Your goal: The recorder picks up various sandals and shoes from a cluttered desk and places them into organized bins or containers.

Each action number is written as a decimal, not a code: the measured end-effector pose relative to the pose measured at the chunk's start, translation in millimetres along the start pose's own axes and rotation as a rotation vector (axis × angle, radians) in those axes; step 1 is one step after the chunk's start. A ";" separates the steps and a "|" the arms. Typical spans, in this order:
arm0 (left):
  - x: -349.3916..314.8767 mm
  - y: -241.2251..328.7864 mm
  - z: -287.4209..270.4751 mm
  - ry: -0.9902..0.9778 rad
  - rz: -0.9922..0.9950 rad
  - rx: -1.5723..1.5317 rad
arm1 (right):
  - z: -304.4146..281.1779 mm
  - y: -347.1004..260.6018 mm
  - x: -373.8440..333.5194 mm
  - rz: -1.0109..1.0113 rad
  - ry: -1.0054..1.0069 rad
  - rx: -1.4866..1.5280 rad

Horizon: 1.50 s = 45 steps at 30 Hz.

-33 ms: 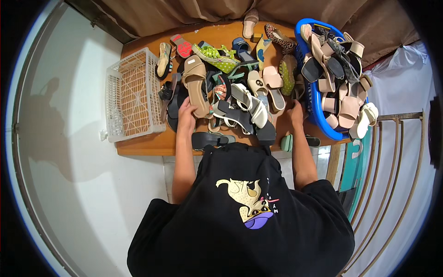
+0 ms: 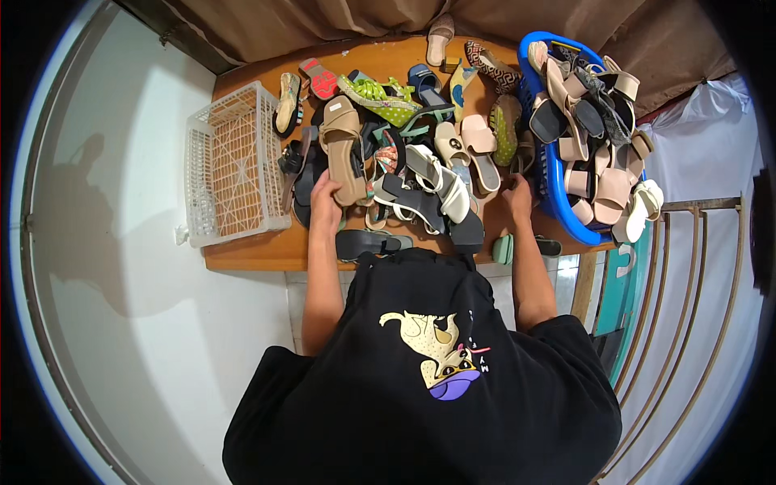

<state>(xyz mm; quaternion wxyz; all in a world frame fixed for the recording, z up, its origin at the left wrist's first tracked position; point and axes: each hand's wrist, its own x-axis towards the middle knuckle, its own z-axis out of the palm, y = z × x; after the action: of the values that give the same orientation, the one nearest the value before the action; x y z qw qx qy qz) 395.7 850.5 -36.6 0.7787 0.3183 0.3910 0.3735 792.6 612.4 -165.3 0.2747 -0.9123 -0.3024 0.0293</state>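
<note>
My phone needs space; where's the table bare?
The brown wooden table is bare between the white plastic lattice crate and the brown fabric curtain, in front of the crate, and between the right hand and the crowded, multicoloured sandal heap. The blue plastic basket is full.

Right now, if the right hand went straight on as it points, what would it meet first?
Probably the brownish sandal between the green dotted shoe and blue basket; depth is unclear, so the right hand may already touch it.

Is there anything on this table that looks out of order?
Yes: the red-soled shoe lies sole up, and the blue basket is heaped above its rim, a white sandal sticking out.
</note>
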 end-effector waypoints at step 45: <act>-18.7 -5.6 76.5 -0.708 -0.493 -0.408 | -55.6 -188.6 -37.0 -0.548 0.098 0.636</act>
<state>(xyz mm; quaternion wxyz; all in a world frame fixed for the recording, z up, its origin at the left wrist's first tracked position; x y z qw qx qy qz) 454.6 816.5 3.5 0.9760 0.1641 0.0843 0.1154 673.7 690.2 -24.5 0.5544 -0.6681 -0.4963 0.0037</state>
